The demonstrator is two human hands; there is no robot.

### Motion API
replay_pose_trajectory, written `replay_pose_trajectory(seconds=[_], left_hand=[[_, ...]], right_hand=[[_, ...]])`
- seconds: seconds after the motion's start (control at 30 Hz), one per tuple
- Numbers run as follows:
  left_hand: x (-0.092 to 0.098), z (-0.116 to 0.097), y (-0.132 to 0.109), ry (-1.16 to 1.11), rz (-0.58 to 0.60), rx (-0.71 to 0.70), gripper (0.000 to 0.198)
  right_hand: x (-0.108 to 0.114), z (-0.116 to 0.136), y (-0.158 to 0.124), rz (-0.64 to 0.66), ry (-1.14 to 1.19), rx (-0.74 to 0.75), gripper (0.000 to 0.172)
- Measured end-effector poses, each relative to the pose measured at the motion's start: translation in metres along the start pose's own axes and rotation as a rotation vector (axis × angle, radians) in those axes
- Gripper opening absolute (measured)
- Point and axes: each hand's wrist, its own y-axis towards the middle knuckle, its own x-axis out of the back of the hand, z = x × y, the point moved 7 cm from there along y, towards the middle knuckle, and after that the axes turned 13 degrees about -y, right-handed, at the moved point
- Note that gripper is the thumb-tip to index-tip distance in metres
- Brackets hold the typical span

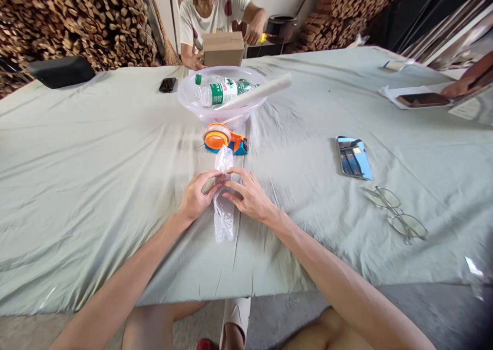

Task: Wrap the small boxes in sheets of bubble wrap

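A narrow strip of clear bubble wrap (224, 217) lies lengthwise on the pale green tablecloth (96, 175) in front of me. My left hand (197, 195) and my right hand (248, 193) meet over its middle, fingertips pinched on the plastic from both sides. The strip's far end (224, 158) sticks up just behind my fingers. An orange and blue tape dispenser (223, 139) sits a little beyond my hands.
A clear plastic bowl (192, 101) holds a green-labelled water bottle (221, 91) and a white roll (258, 92). A phone (354, 157) and glasses (396, 211) lie right; a black phone (167, 84) far left. A person sits opposite behind a cardboard box (223, 49). Another person's hand (458, 87) rests far right.
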Motion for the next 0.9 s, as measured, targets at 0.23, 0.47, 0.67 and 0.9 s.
replay_pose_trajectory(seconds=[0.23,0.47,0.67,0.9], left_hand=[[-0.005,0.005,-0.001,0.002,-0.025,0.059,0.031],[-0.007,0.01,0.006,-0.093,-0.07,0.114,0.016],[-0.007,0.022,0.006,-0.255,-0.15,0.216,0.038],[-0.004,0.04,-0.004,-0.213,-0.201,0.339,0.074]], right_hand=[[0.0,-0.005,0.005,-0.031,0.119,-0.032,0.03],[-0.001,-0.019,0.008,-0.126,0.344,-0.141,0.027],[-0.005,-0.026,0.004,-0.173,0.402,-0.247,0.013],[-0.012,-0.039,0.001,-0.206,0.464,-0.366,0.029]])
